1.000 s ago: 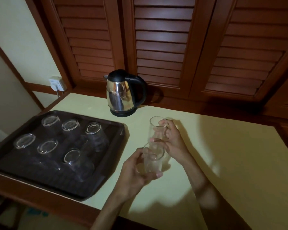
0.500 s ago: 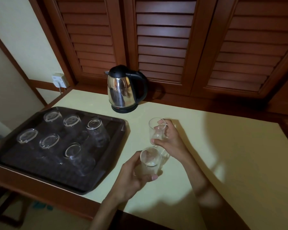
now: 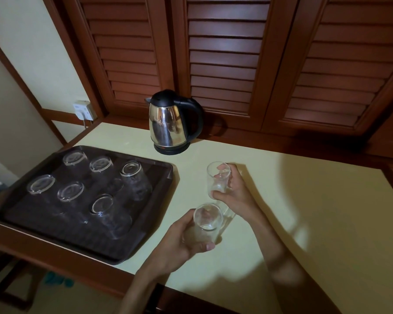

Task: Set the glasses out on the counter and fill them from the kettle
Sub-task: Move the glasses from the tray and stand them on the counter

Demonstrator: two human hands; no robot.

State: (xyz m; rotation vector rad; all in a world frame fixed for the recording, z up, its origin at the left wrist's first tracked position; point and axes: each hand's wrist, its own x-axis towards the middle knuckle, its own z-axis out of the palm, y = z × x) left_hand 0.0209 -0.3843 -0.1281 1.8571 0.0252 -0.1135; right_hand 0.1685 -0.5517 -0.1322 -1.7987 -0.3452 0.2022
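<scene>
On the counter (image 3: 304,211) (no labels legible), both hands (image 3: 175,245) (image 3: 234,189) grip upright glasses (image 3: 207,225) (image 3: 217,180).

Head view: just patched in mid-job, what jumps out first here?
Two hands at centre each grip an upright clear glass over the pale counter: left hand the nearer glass, right hand the farther glass. Left, a dark tray holds six upturned glasses. Behind stands a steel kettle.

Two clear glasses (image 3: 218,177) (image 3: 207,223) stood mouth-up on the surface (image 3: 304,200), six more upside down on the tray (image 3: 145,245), steel kettle (image 3: 168,123) upright behind.
</scene>
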